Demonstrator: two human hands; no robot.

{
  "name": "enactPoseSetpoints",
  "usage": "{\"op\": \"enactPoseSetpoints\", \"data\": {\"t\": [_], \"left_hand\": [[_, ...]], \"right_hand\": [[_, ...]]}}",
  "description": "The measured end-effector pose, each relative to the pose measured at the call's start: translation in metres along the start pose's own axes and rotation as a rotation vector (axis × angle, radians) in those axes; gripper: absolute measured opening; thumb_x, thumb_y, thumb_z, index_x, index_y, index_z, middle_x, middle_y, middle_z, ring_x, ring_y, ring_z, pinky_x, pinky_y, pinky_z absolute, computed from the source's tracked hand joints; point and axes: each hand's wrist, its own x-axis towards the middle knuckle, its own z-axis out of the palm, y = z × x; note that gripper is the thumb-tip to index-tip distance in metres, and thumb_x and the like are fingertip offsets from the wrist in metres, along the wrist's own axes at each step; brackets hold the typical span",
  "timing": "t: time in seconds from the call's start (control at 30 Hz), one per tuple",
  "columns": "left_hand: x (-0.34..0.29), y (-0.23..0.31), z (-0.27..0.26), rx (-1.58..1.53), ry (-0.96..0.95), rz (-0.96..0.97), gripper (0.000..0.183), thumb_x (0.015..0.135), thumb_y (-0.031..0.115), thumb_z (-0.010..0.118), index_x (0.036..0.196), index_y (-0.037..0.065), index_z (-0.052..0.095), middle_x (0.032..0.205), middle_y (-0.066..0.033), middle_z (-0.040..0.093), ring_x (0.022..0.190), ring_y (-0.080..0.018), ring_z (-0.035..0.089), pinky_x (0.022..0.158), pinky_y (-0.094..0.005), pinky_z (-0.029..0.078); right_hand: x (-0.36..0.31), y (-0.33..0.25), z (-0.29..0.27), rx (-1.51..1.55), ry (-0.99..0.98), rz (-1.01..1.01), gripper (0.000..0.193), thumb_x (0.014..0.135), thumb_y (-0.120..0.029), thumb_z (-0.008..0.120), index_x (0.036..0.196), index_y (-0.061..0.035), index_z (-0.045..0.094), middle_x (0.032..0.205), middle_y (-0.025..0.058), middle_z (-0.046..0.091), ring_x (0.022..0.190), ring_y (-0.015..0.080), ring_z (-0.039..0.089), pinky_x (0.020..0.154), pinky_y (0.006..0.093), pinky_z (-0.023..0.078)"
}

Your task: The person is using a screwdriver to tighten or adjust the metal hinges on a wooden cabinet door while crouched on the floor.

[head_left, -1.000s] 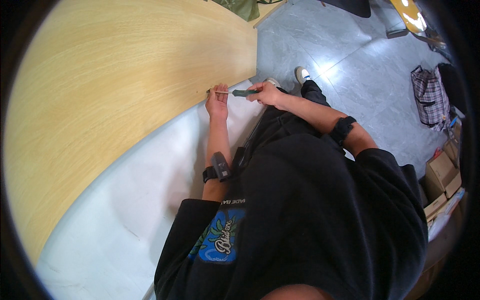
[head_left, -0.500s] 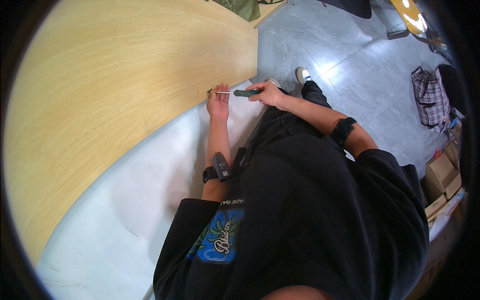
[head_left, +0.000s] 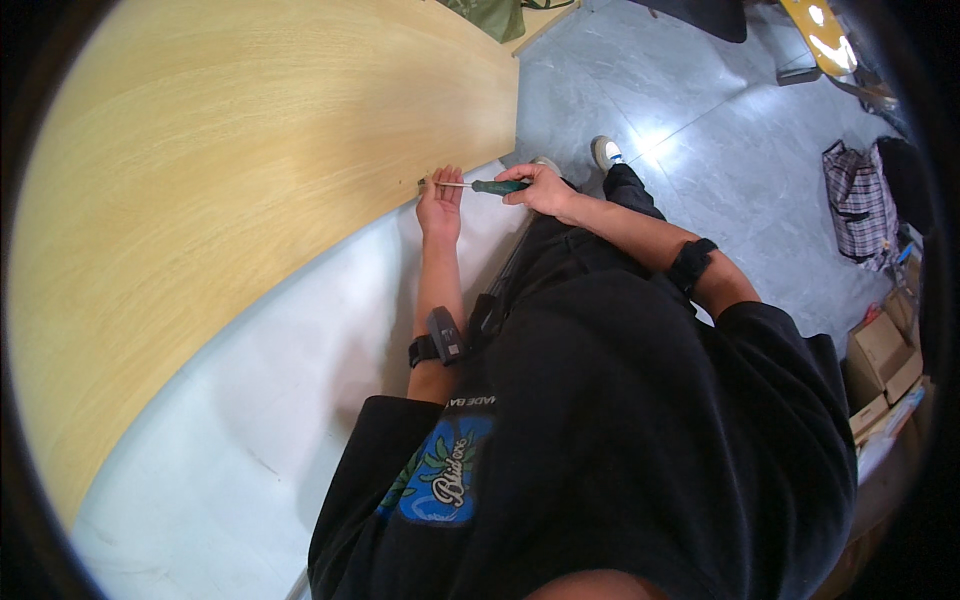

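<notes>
My right hand (head_left: 543, 190) is closed around the dark green handle of a screwdriver (head_left: 497, 187). Its thin metal shaft points left, toward the lower edge of a large light wood panel (head_left: 300, 130). My left hand (head_left: 440, 207) is palm up at that edge, thumb and forefinger pinched together near the screwdriver's tip, the other fingers extended behind the shaft. A small dark fitting (head_left: 422, 183) shows on the panel beside my left fingertips. What the pinch holds, and the tip itself, are too small or covered to make out.
A white surface (head_left: 250, 420) lies below the panel, along my left arm. Grey tiled floor (head_left: 740, 160) stretches to the right. On it are a plaid bag (head_left: 862, 205) and cardboard boxes (head_left: 880, 355). Green cloth (head_left: 495, 18) and a yellow glossy object (head_left: 822, 35) are at the far side.
Both hands keep the same pose at the panel edge. The whole view has shifted slightly; the screwdriver stays pointed at the same place, its handle turned a little at most.
</notes>
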Motion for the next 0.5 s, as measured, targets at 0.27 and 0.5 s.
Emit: {"op": "enactPoseSetpoints", "data": {"t": [0.27,0.5], "left_hand": [[0.004,-0.002,-0.002,0.088,0.015,0.071,0.029,0.094,0.018,0.034,0.109,-0.005,0.044,0.113,-0.0197,0.052,0.106,-0.0316,0.052,0.093,-0.0403,0.044],[0.002,0.001,-0.002,-0.029,-0.002,0.026,0.025,0.093,0.015,0.035,0.106,-0.005,0.045,0.111,-0.0202,0.053,0.104,-0.0319,0.053,0.091,-0.0396,0.046]], "right_hand": [[-0.003,-0.03,-0.006,0.467,-0.069,0.57,0.03,0.088,-0.03,0.048,0.092,-0.0006,0.054,0.08,0.0088,0.061,0.05,0.0082,0.043,0.04,0.0216,0.034],[-0.004,-0.013,-0.004,0.082,-0.044,0.293,0.022,0.082,-0.024,0.057,0.098,-0.0077,0.059,0.078,0.0035,0.06,0.055,0.0081,0.047,0.047,0.022,0.038]]}}
